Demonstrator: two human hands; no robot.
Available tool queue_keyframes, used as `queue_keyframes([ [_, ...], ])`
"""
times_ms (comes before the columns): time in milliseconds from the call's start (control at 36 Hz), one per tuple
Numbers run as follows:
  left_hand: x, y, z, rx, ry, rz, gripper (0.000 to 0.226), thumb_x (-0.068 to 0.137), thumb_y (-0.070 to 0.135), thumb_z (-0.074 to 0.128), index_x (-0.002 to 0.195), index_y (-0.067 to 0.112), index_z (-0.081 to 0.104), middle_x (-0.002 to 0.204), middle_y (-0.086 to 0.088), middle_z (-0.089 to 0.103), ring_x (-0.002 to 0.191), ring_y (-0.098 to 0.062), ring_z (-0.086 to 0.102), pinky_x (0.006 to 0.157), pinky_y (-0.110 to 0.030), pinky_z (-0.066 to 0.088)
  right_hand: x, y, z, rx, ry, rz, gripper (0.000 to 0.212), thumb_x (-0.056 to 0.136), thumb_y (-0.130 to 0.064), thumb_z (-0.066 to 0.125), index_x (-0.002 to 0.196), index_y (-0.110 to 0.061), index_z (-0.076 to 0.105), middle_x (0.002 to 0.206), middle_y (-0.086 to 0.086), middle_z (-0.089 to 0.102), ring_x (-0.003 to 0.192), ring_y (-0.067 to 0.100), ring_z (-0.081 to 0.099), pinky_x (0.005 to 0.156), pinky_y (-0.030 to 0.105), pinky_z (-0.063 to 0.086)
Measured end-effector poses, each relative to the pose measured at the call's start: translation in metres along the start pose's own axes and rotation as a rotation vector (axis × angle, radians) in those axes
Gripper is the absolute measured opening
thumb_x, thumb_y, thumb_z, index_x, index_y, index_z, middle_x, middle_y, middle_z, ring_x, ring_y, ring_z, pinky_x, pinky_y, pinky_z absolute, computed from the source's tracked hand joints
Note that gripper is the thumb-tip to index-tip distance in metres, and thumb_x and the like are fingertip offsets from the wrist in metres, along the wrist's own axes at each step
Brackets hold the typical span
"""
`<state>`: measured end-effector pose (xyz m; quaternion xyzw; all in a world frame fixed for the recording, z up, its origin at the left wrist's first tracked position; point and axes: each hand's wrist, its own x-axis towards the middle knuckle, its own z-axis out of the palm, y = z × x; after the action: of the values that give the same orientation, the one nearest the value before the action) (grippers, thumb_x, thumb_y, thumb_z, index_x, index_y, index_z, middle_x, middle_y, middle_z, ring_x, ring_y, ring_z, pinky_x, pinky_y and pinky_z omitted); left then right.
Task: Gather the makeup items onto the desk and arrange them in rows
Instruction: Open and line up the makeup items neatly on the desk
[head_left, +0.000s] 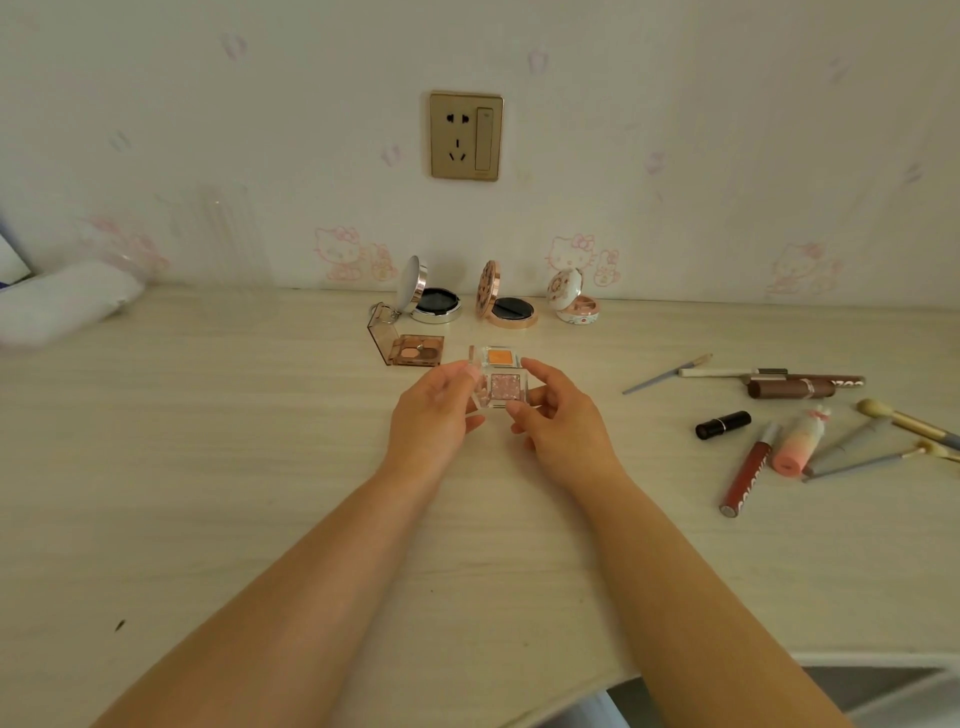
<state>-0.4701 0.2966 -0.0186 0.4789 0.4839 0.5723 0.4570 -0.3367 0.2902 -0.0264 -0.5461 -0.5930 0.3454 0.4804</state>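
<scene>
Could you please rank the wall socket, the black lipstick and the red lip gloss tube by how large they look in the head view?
1. Wall socket.
2. Red lip gloss tube.
3. Black lipstick.

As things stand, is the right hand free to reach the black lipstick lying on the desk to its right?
Probably not straight away: the right hand and left hand both hold the small clear eyeshadow case. Bare desk lies between it and the black lipstick.
</scene>
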Motion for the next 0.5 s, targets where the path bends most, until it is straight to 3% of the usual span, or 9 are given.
queue_keyframes([
  [250, 0.0013, -0.0036, 0.0012, 0.037, 0.025, 0.002, 0.012, 0.088, 0.032, 0.055, 0.085, 0.036, 0.066, 0.088, 0.009, 0.070, 0.079, -0.005, 0.067, 0.065, -0.022, 0.054, 0.0003, 0.0025, 0.0000, -0.003, 0.012, 0.006, 0.054, 0.084, -0.016, 0.066, 0.133, -0.027, 0.047, 0.081, -0.007, 0.061, 0.073, 0.011, 0.059, 0.071, 0.028, 0.049],
  [417, 0.0002, -0.0048, 0.0038, 0.165, 0.017, 0.029, 0.019, 0.091, 0.033, 0.052, 0.097, 0.025, 0.068, 0.092, 0.005, 0.070, 0.077, -0.001, 0.067, 0.065, -0.016, 0.054, 0.0007, 0.0021, -0.0022, -0.127, 0.059, -0.028, 0.049, 0.085, -0.017, 0.064, 0.131, -0.025, 0.050, 0.074, -0.015, 0.058, 0.066, -0.003, 0.053, 0.063, 0.002, 0.039],
  [500, 0.0018, -0.0064, 0.0068, 0.342, 0.004, 0.052, 0.023, 0.090, 0.044, 0.051, 0.083, 0.030, 0.068, 0.079, 0.008, 0.070, 0.074, -0.007, 0.068, 0.073, -0.021, 0.053, 0.0005, 0.0004, -0.0067, -0.227, 0.055, -0.033, 0.048, 0.086, -0.020, 0.063, 0.133, -0.023, 0.049, 0.075, -0.014, 0.056, 0.069, 0.001, 0.052, 0.063, 0.007, 0.037],
])
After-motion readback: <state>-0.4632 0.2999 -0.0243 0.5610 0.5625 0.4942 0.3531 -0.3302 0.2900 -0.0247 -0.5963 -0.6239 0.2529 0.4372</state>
